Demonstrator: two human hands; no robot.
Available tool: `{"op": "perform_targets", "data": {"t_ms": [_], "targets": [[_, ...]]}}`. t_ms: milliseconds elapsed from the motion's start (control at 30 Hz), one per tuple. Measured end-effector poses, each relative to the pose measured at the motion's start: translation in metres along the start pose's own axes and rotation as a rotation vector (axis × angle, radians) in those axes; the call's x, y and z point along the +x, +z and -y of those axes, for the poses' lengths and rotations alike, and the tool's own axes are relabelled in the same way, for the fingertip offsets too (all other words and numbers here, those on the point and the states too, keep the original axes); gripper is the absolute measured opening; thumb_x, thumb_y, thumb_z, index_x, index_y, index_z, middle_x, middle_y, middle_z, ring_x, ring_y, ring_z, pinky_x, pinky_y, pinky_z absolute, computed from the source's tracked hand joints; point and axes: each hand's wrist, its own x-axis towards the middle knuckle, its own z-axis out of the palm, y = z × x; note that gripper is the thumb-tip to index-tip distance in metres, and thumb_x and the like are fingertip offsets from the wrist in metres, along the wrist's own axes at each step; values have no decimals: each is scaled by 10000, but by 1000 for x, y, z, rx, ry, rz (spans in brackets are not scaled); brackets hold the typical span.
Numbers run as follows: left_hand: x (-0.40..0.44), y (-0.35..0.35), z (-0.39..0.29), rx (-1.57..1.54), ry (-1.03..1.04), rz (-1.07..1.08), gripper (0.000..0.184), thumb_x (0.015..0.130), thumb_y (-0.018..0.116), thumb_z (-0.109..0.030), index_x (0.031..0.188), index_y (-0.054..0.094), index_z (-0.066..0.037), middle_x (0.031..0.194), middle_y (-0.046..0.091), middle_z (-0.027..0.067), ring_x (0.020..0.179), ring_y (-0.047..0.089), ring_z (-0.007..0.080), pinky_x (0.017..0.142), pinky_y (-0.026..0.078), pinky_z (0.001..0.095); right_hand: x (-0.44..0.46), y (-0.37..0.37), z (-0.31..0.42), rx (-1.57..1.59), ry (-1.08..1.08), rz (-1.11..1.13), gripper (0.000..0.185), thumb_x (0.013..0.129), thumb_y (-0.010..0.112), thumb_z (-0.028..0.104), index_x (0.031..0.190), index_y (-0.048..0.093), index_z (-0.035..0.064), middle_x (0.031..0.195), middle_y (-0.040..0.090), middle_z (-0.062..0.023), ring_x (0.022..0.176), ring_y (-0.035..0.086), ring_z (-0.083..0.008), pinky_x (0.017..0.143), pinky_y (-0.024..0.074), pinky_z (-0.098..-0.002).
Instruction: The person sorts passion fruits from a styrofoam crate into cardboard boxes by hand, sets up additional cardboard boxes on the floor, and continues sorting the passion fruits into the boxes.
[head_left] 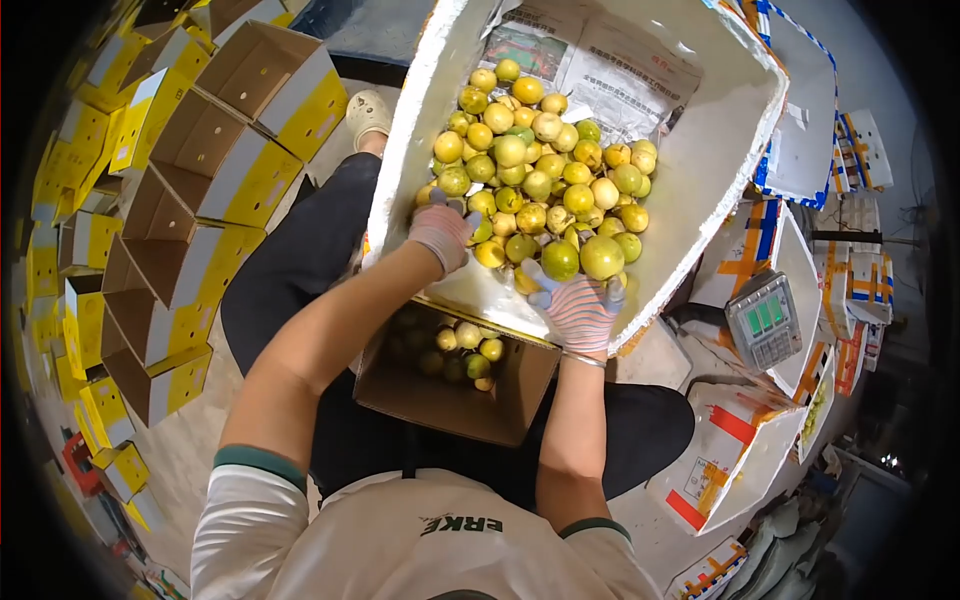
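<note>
My left hand [443,234], in a striped knit glove with bare grey fingertips, reaches into the left side of a white foam box [690,240]. Its fingers are apart and touch the edge of a heap of yellow-green passion fruits [510,151]. My right hand [580,308], gloved alike, is at the near end of the box. Its fingers curve around two larger-looking passion fruits [602,257], one green and one yellow. Below both hands an open cardboard box [470,412] stands between my legs, with several passion fruits inside.
Rows of open yellow-and-white cartons [215,165] stand on the left. Newspaper [630,75] lines the far end of the foam box. To the right are a scale display [765,318] and several taped foam boxes [725,455].
</note>
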Motion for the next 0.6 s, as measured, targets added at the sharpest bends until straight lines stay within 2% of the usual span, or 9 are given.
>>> {"op": "perform_targets", "data": {"t_ms": [100, 167, 200, 267, 400, 433, 500, 533, 600], "targets": [[9, 4, -21, -6, -56, 37, 507, 766, 703, -358, 1170, 508, -122, 874, 684, 122, 893, 642, 328, 773, 488, 436, -12, 5, -14, 131, -115, -101, 881, 750, 689, 576, 1463, 315, 218, 1488, 258, -201, 1316, 269, -527, 918, 391, -720], [13, 9, -27, -52, -69, 44, 468, 806, 650, -339, 1207, 505, -147, 922, 683, 138, 886, 642, 331, 777, 488, 448, -11, 17, -11, 93, -166, -47, 956, 708, 660, 691, 1460, 303, 221, 1470, 312, -159, 1339, 229, -536, 961, 314, -741], [14, 17, -30, 4, -106, -1, 469, 827, 615, -328, 1244, 492, -152, 936, 680, 143, 901, 641, 328, 784, 489, 448, -13, 21, -10, 166, -166, -65, 888, 724, 625, 715, 1411, 388, 205, 1446, 371, -159, 1332, 270, -513, 960, 348, -714], [17, 31, -24, 10, -136, 40, 482, 878, 522, -290, 1339, 452, -166, 1045, 659, 148, 970, 633, 312, 793, 492, 437, -16, 22, -9, 335, -174, -154, 791, 778, 616, 661, 1376, 454, 170, 1468, 327, -204, 1314, 309, -516, 918, 425, -686], [9, 14, -6, 55, -150, 175, 483, 871, 539, -293, 1337, 453, -200, 1237, 570, 106, 1081, 605, 300, 824, 491, 461, -19, 9, -12, 364, -146, -239, 497, 837, 639, 456, 1198, 590, 118, 1412, 420, -189, 1302, 357, -478, 863, 517, -568], [9, 14, -6, 62, -162, 176, 483, 871, 539, -293, 1337, 453, -200, 1237, 570, 106, 1081, 605, 300, 824, 491, 461, -17, 22, -14, 368, -152, -222, 350, 850, 618, 267, 1166, 618, 116, 1406, 439, -172, 1302, 370, -459, 816, 546, -510], [12, 14, -3, 110, -140, 220, 475, 876, 533, -291, 1332, 460, -181, 1210, 587, 83, 1076, 613, 275, 823, 490, 441, -15, 14, -14, 341, -134, -209, 325, 814, 639, 151, 1134, 610, 102, 1373, 462, -172, 1292, 392, -456, 818, 550, -504], [7, 3, -9, 96, -147, 210, 463, 871, 546, -289, 1309, 490, -150, 1185, 614, 101, 1070, 619, 279, 823, 503, 433, -14, 15, -16, 229, -144, -244, 390, 803, 616, 97, 1190, 563, 86, 1364, 469, -169, 1253, 451, -433, 747, 582, -433], [18, 29, 7, 27, -107, 215, 515, 859, 587, -361, 1302, 483, -120, 1161, 622, 131, 1065, 617, 296, 851, 500, 422, -10, 12, -14, 44, -89, -286, 478, 807, 617, 112, 1268, 495, 76, 1348, 481, -169, 1185, 527, -401, 699, 594, -378]]}}
